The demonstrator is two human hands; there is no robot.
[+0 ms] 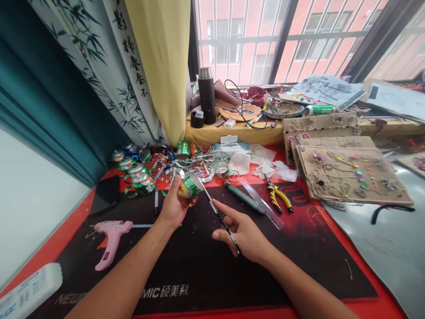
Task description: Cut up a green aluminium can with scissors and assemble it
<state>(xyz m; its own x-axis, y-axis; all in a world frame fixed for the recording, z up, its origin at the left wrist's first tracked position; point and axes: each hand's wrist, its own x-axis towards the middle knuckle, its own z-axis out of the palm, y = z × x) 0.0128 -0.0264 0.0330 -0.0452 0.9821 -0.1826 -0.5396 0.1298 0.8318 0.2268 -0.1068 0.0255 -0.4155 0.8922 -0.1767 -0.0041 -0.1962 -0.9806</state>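
Observation:
My left hand [174,204] is wrapped round a cut green drink can [190,186], tilted so that its rim points to the right. In my right hand [241,232] is a pair of scissors [222,219], its blades pointing up and left to the can's rim. Whether the blades touch the metal I cannot tell. The forefinger of my right hand lies stretched along the scissors. Behind the can is a heap of shiny cut metal strips [206,161]. Several small cut-can pieces [139,179] stand to the left, beside another green can [183,150].
On the black mat [199,266] lie a pink glue gun [112,239], a utility knife [245,198], a clear ruler [265,206] and yellow-black pliers [278,197]. A phone [105,195] is at left. A dark thermos [207,99] stands on the sill; cardboard display boards [352,170] lean at right.

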